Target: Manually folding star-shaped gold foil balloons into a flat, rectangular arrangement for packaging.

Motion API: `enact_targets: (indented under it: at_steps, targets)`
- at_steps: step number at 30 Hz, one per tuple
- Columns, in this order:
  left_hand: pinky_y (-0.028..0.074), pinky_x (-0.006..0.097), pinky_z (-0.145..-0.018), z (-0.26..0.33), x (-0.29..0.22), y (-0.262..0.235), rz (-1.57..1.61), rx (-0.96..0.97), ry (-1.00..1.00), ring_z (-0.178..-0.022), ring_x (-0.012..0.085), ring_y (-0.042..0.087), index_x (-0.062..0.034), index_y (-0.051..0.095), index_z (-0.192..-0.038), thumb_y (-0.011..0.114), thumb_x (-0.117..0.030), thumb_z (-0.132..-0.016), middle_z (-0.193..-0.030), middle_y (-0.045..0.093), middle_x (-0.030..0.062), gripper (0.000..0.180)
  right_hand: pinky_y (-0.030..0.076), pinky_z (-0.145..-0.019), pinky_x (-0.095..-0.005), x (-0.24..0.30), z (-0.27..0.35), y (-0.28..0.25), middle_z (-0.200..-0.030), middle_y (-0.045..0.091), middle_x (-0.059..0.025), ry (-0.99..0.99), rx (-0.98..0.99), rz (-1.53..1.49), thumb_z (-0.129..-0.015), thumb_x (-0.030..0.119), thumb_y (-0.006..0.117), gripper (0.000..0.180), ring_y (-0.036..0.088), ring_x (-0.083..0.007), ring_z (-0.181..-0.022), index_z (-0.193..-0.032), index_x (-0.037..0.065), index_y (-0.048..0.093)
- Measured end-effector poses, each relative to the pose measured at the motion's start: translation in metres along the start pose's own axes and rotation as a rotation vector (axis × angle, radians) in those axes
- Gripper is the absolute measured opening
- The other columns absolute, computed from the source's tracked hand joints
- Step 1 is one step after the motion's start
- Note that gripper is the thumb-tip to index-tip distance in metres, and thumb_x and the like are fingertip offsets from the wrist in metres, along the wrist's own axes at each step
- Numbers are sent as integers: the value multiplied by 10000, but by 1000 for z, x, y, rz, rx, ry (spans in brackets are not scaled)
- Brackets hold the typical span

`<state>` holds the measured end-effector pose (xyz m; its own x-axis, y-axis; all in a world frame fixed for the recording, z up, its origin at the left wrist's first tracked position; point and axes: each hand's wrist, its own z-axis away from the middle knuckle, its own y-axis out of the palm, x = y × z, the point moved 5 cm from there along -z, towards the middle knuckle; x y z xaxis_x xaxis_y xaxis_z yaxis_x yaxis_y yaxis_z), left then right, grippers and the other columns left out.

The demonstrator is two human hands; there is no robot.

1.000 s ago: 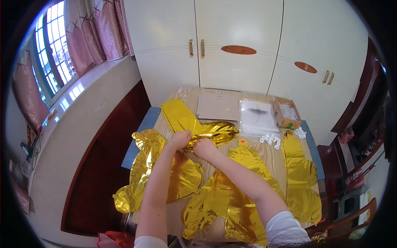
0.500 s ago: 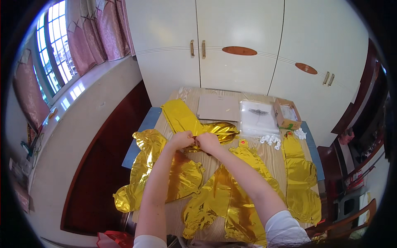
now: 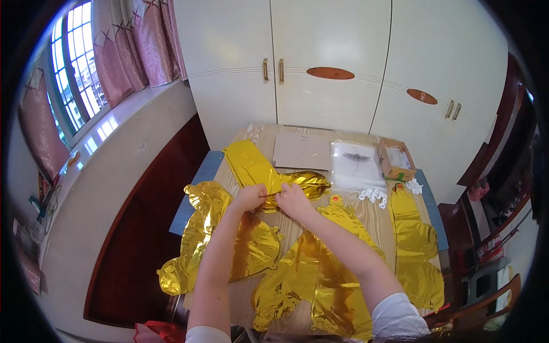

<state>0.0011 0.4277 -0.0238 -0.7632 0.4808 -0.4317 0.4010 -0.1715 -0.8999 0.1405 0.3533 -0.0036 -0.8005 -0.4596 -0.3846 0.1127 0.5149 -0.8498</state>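
Held balloon: I see the gold foil balloon (image 3: pixel 246 164) in front and to the left of the cardboard (image 3: pixel 302 151), its crumpled end just off the cardboard's near edge.
Left hand: the left hand (image 3: pixel 250 198) is closed, fingers pinching the balloon's near edge.
Right hand: the right hand (image 3: pixel 293 202) grasps the same edge just beside it, fingers curled.
Loose foil: from my camera, left foil (image 3: pixel 197 220), middle foil (image 3: pixel 340 280) and right foil (image 3: pixel 416 246) lie nearer than the cardboard.
Right of cardboard: clear bag (image 3: pixel 355 168), then open box (image 3: pixel 394 170); white rings (image 3: pixel 373 195) in front.
Behind cardboard: pale cupboard (image 3: pixel 331 40).
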Motion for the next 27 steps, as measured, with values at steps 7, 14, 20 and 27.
enact_targets:
  at_steps: [7,14,20,27]
  targets:
    - [527,413,-741,3,-11,0,-58,-35,64,-837,329,668,-82,619,-963,679,-148,-781,-865,701,125,203,390,-742,-360,-44,19,-17,-743,670,0,239,-124,-103,-797,176,591,95,563,-185,-869,-777,140,677]
    - [521,482,-714,4,-14,5,-240,-234,43,-769,365,662,-105,652,-886,568,-224,-855,-811,683,152,149,413,-735,-394,-43,25,-38,-798,629,-51,312,-387,-269,-802,182,621,84,577,-233,-856,-819,102,638]
    - [521,483,-670,6,-33,-17,-201,-377,-5,-720,371,658,-105,668,-904,557,-258,-886,-774,674,164,190,440,-947,-447,-8,34,0,-1135,597,-131,117,94,-526,-855,332,630,345,546,-312,-1125,-1082,72,619]
    - [518,459,-708,0,-69,-73,-278,-643,162,-750,344,651,-113,673,-889,568,-220,-872,-778,666,148,151,255,-1107,-579,-12,46,41,-1485,390,-154,300,348,-495,-958,506,423,545,333,-381,-1380,-1437,247,413]
